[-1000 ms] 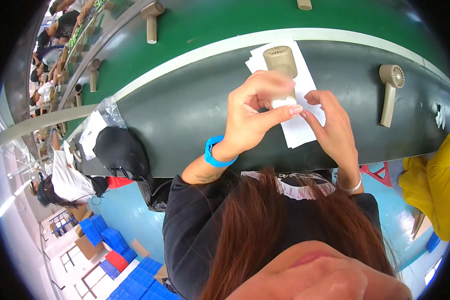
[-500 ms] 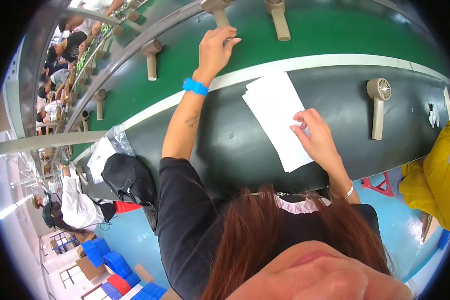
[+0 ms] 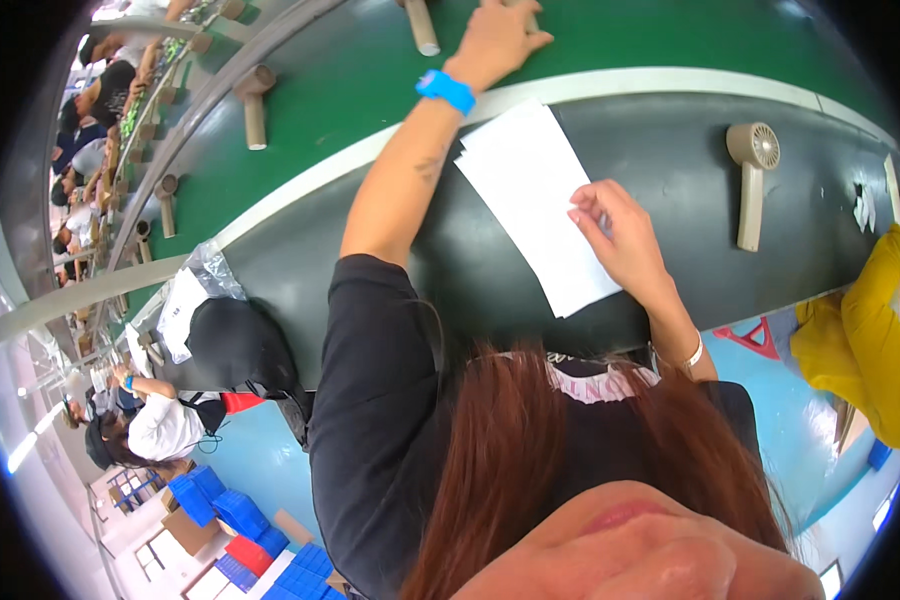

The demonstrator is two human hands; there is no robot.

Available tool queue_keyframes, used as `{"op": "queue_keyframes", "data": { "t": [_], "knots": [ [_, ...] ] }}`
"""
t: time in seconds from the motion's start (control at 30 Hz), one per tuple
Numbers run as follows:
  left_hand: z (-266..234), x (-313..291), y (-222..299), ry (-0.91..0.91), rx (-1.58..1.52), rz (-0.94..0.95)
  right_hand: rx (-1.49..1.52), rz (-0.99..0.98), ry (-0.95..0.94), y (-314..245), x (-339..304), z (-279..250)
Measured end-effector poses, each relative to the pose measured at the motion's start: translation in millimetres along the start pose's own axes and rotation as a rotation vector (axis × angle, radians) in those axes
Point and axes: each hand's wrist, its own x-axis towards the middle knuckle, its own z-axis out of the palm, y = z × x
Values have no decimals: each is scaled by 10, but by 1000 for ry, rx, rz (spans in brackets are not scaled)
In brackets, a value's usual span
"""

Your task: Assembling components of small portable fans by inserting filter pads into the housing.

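Note:
Stretched out over the green belt (image 3: 610,45), my left hand (image 3: 495,45) is at a beige handheld fan (image 3: 531,20) by the top edge of the view. Its thumb stands apart from the fingers, with part of the fan's handle showing between them; the fingertips are partly cut off and no firm grip shows. My right hand (image 3: 618,232) is above the right edge of a slightly fanned stack of white paper sheets (image 3: 530,200) on the dark worktop. Its fingers are loosely bent, the thumb a little apart, and nothing shows between them.
Another beige fan (image 3: 750,205) lies on the worktop at the right. More fans, one at the left (image 3: 256,115), lie along the belt. A black backpack (image 3: 235,345) and a plastic bag (image 3: 210,270) sit at the left. A person in yellow (image 3: 855,350) is at the right.
My left hand has reached farther out and right, from beside one fan to another. My right hand stays by the paper. The view has shifted, and the fans on the belt appear farther left.

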Motion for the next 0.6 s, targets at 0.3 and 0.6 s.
{"op": "queue_keyframes", "data": {
  "t": [0.3, 0.6],
  "knots": [
    [-1132, -422, 694, 303, -348, -98, -4, 119, 99, -143, -300, -339],
    [-821, -1221, 1101, 359, -297, 195, -231, 34, 163, 11, -283, -168]
  ]
}}
